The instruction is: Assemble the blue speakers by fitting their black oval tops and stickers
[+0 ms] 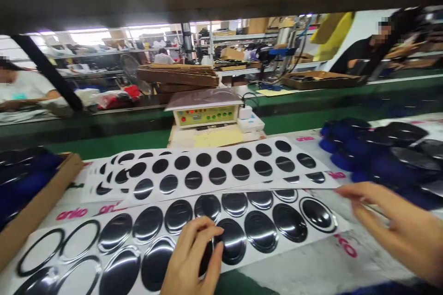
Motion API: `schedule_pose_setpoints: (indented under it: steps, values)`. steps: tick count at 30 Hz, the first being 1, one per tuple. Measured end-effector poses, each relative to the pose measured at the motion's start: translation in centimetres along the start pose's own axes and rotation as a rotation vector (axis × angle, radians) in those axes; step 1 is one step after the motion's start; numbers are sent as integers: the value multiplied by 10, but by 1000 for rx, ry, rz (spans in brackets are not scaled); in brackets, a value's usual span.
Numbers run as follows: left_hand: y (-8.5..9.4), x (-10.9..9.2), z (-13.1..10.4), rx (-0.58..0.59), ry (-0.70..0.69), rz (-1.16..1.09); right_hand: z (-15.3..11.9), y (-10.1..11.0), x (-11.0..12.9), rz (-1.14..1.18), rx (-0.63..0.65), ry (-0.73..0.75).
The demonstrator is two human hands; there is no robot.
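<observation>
A white sheet (273, 258) bearing rows of glossy black domed oval stickers lies in front of me. My left hand (194, 258) is over its near edge, thumb and fingers curled around a black oval sticker (206, 259); whether it is lifted off the sheet is hidden. Several empty ring outlines (80, 241) show at the sheet's left end. Behind it lies a stack of similar sheets (221, 189) with smaller-looking black ovals. My right hand (394, 228) is beside the stack's right corner, its fingers apart, with nothing visible in them.
Dark blue, glossy-topped domed parts (387, 152) are grouped at the right; similar ones fill a cardboard box (41, 207) at the left. A control box (206, 113) with lit buttons stands behind the sheets. An overhead beam (221, 2) crosses above. Other people work beyond the bench.
</observation>
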State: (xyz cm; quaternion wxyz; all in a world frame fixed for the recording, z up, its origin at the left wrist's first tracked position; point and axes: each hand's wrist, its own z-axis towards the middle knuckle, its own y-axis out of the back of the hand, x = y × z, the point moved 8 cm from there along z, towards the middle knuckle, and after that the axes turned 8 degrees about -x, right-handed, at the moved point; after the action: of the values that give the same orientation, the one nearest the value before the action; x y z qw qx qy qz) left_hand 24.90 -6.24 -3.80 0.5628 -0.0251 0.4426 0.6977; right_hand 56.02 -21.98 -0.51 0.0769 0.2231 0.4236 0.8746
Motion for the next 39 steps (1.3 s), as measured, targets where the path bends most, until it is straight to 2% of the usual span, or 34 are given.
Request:
schedule_pose_setpoints:
  steps: [2,5,6,8,11,14,17,19,22,25,28,30,32,34,36,39]
  values:
    - [-29,-18,0,71,-186,111,-7,-20,24,123,175,97]
    - [-60,-33,-8,115,-509,380,-10,-51,56,195,355,187]
    - [-67,-33,-13,118,-581,450,-7,-59,63,192,383,211]
    - [-73,-30,-20,107,-627,527,0,-72,69,170,403,225]
    - [-71,-25,-23,90,-601,561,13,-80,62,138,379,185]
    - [-66,-31,-19,98,-716,562,15,-77,43,91,318,106]
    - [-59,-40,-12,121,-875,534,5,-65,14,-21,205,-91]
    - [-56,-42,-6,157,-913,514,-6,-58,-1,-52,155,-210]
    - [-54,-45,-2,239,-937,470,-18,-55,-9,-19,146,-299]
    - [-53,-57,5,317,-917,351,-22,-53,-12,35,196,-352]
    - [-61,-78,21,429,-744,104,-27,-50,-13,136,262,-378]
    - [-79,-94,33,552,-571,-65,-32,-46,-13,295,276,-425]
    - [-106,-110,43,669,-410,-187,-36,-41,-16,492,249,-513]
    - [-132,-126,54,711,-285,-278,-38,-35,-19,654,185,-609]
    - [-153,-139,65,699,-206,-358,-41,-33,-24,750,153,-699]
    - [-178,-151,63,758,-204,-325,-48,-43,-31,693,252,-739]
